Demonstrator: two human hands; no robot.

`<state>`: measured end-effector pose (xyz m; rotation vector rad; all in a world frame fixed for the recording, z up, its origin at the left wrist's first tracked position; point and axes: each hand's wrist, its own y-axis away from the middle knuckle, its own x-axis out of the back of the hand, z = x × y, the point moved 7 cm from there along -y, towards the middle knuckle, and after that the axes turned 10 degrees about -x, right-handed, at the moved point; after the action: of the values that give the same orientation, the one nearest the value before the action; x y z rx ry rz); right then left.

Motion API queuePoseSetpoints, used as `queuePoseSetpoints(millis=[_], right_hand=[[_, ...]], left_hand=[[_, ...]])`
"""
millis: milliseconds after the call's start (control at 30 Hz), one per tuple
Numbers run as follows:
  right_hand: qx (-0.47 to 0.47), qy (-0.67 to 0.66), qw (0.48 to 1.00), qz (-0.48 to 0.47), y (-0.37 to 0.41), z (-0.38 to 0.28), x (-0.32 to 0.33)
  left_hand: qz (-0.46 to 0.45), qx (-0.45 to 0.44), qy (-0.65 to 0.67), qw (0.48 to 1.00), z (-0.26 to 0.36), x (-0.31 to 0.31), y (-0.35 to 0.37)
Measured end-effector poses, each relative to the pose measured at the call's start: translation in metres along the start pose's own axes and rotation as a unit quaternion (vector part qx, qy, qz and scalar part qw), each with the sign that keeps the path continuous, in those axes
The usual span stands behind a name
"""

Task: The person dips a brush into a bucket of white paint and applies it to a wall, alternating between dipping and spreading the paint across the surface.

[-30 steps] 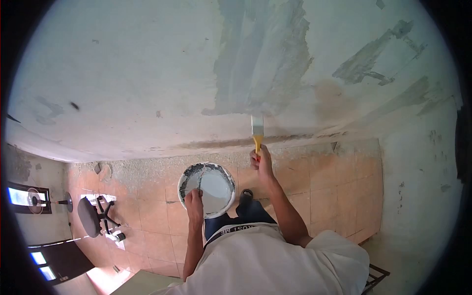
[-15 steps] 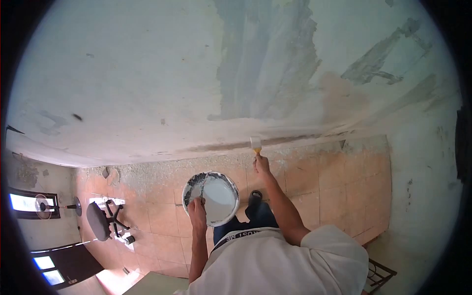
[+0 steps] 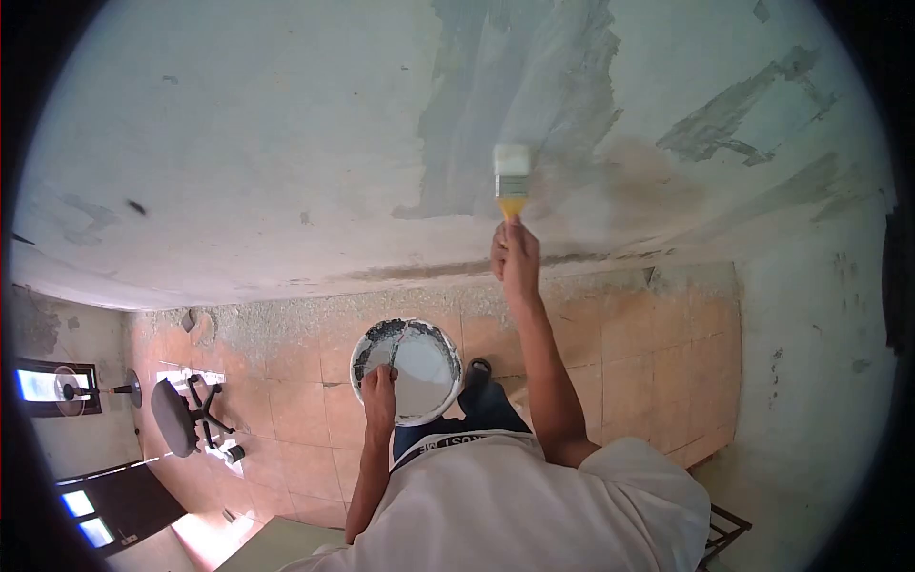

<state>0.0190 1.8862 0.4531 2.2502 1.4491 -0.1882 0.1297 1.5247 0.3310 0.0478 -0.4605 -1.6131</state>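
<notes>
My right hand (image 3: 516, 255) is closed around the yellow handle of a flat paintbrush (image 3: 512, 183). The white bristles point up at the wall (image 3: 257, 143) and overlap the lower part of a grey, streaky patch (image 3: 467, 124). Lower and to the left, my left hand (image 3: 379, 386) grips the handle (image 3: 396, 349) of a round white bucket (image 3: 376, 337), which hangs in front of my legs. Pale paint (image 3: 426, 370) lies inside it, and dark smears mark its inner wall.
Orange floor tiles (image 3: 305, 405) meet the wall along a dusty, crumbled strip. A grey swivel chair (image 3: 176, 418) lies in view at left, near a fan (image 3: 71, 391) by a window. More grey patches (image 3: 710, 129) mark the wall at right. A dark metal frame (image 3: 726, 534) shows at bottom right.
My right hand has raised the paintbrush from near the wall's foot up to the grey patch. My left hand still holds the bucket in nearly the same place.
</notes>
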Motion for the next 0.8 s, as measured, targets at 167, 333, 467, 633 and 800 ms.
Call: queuePoseSetpoints(millis=[167,333,467,633,800], right_hand=[[-0.110,0.097,0.984,0.102,-0.043,0.186,0.072],[-0.237,0.056,0.961,0.133,-0.037,0.201,0.087],[-0.167,-0.016,0.985,0.030,-0.003,0.095,0.045],[-0.163,0.001,0.987,0.011,-0.001,0.117,0.045],[-0.208,-0.004,0.977,0.045,-0.055,0.145,0.066]], left_hand=[[0.006,-0.023,0.016,1.000,0.005,0.000,0.014],[0.011,-0.014,0.025,1.000,0.012,0.001,0.021],[0.020,-0.025,0.017,0.999,0.000,-0.003,0.019],[0.017,-0.017,0.017,1.000,0.000,-0.009,0.012],[0.038,-0.005,0.005,0.999,-0.001,-0.009,0.005]])
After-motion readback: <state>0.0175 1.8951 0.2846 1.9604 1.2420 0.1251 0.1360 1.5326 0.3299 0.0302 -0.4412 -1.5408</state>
